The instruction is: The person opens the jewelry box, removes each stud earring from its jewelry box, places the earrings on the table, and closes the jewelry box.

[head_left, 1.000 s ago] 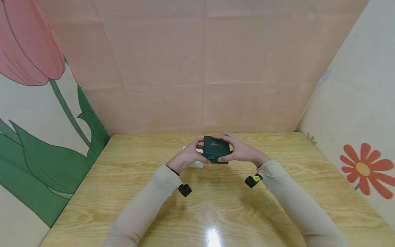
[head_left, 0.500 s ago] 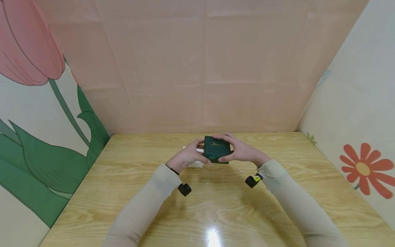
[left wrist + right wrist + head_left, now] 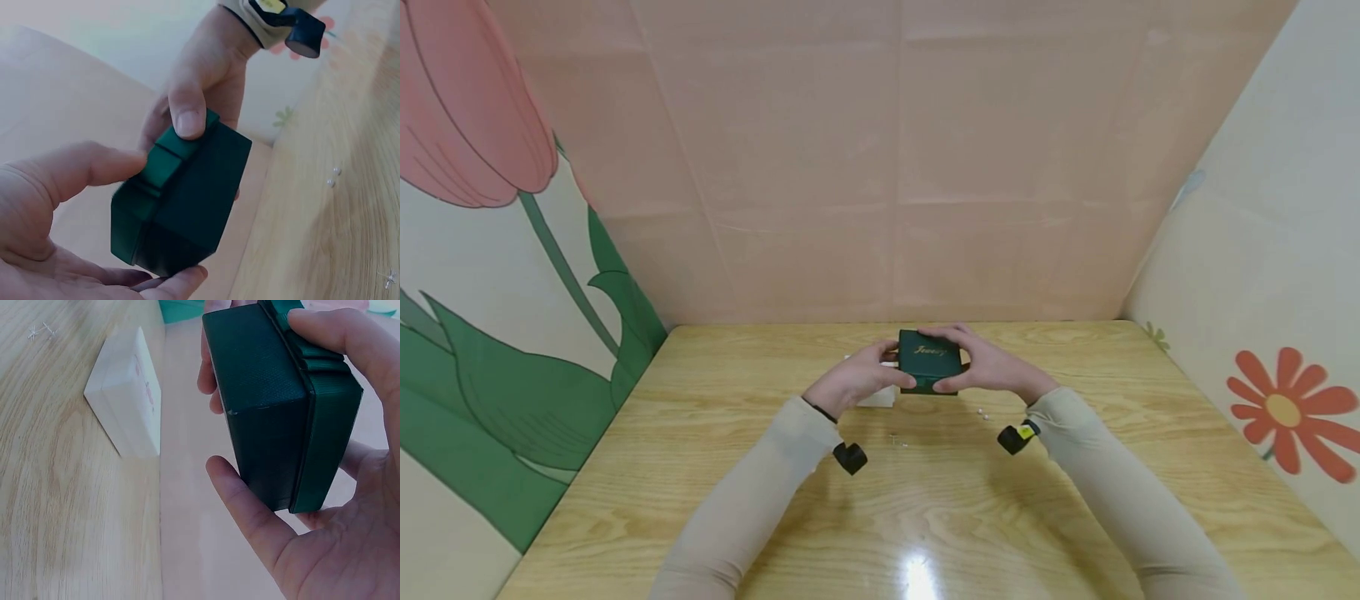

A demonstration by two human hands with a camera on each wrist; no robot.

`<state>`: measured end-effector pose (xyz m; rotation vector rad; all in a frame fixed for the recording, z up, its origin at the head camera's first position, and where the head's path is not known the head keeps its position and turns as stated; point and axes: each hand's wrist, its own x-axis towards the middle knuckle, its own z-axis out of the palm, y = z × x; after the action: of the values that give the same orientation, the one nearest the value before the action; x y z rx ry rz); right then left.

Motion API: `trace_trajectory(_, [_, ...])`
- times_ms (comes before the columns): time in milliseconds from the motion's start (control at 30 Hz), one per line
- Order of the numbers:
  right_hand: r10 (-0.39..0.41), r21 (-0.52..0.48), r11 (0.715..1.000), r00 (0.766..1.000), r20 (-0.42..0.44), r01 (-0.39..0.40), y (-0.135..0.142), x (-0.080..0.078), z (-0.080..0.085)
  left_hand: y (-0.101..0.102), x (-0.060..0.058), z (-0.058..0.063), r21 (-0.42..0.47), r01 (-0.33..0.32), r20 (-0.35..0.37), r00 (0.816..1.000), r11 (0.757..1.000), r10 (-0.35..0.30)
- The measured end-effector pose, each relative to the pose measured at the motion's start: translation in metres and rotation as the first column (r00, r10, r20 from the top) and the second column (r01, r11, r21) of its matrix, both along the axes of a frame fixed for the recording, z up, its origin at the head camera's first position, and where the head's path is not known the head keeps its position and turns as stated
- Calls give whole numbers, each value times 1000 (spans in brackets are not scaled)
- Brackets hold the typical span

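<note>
A dark green jewelry box (image 3: 930, 356) with gold lettering on its lid is held up above the table, its lid closed. From the left side, my left hand (image 3: 856, 377) grips it, thumb at the front band and fingertips at the side and underneath. My right hand (image 3: 995, 363) holds the opposite side, thumb also on the front. In the left wrist view, a ribbed bow-like strip (image 3: 165, 159) runs along the box's front edge. Two small pearl-like beads (image 3: 982, 414) lie on the table to the right, and tiny silvery pieces (image 3: 897, 440) lie nearer me.
A white box (image 3: 878, 398) stands on the wooden table (image 3: 760, 500) behind my left hand, partly hidden by it. Pinkish sheeting (image 3: 895, 167) rises behind the table's back edge. Painted walls (image 3: 1292, 292) flank both sides.
The green box has shifted very slightly to the right with both hands on it. My left thumb has moved a little up and right along its front. The things on the table have not moved.
</note>
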<state>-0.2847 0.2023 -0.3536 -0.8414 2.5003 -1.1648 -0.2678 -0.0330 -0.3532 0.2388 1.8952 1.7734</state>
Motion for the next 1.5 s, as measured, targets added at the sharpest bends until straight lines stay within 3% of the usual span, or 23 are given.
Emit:
trace_trajectory(233, [-23,0,1000,999,31,23,4,-7,0,6,-4,6,32,2,12,1000,999,-3])
trace_trajectory(433, [-39,5,999,998,49,39,9,-16,0,11,-11,12,6,18,-24,1000,1000,-18])
trace_trajectory(633, [-48,2,999,998,49,48,12,-26,-4,15,-17,14,-6,27,-5,1000,1000,-27])
trace_trajectory(767, [-57,13,998,997,52,57,14,-33,-10,19,-22,12,-16,3,11,1000,1000,-2])
trace_trajectory(1033, [-62,60,997,994,92,57,18,-44,-28,22,-30,0,-151,-41,-7,999,988,40])
trace_trajectory(1300, [-37,48,998,992,118,31,20,-46,-42,31,-29,-10,-103,-25,16,1000,994,27])
trace_trajectory(1500, [-9,62,998,994,109,2,21,-48,-47,37,-31,-17,-174,-49,-5,999,984,49])
